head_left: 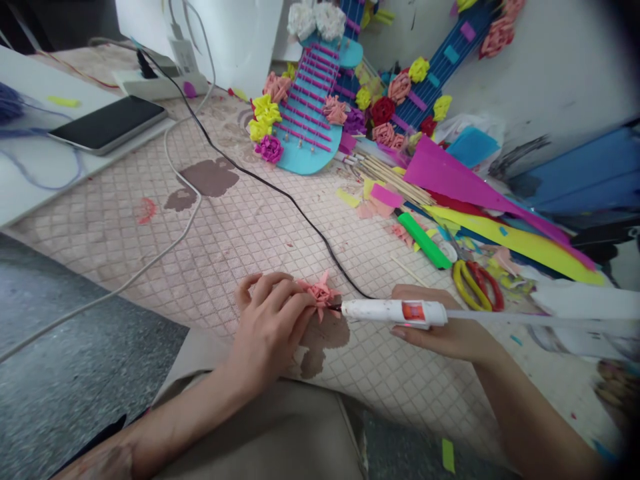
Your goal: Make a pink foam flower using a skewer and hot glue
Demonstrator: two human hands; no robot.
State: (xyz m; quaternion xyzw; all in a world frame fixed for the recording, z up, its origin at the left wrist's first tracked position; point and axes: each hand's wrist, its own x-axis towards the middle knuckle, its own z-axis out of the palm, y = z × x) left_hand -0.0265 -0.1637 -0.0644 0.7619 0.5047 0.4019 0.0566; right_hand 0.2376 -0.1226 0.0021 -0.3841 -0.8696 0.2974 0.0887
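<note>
Centrally, flower (pixel 320 293): was pinched against mat (pixel 225 233) by left hand (pixel 270 328).
Gun (pixel 395 312): was gripped by right hand (pixel 447 332), nozzle (pixel 338 307) at flower.
Risk: fingers (pixel 299 304) could be burned, being held beside nozzle.

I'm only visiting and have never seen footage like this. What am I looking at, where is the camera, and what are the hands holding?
There is no machine here. These are a person's two bare hands, filmed by one camera worn on their head and looking down. The left hand pinches a pink paper flower over a quilted mat. The right hand grips a white glue gun, with its tip at the flower. Nearby lie scissors, a green marker, thin sticks, foam sheets and blue boards decked with more flowers. A phone lies at the far left.
</note>
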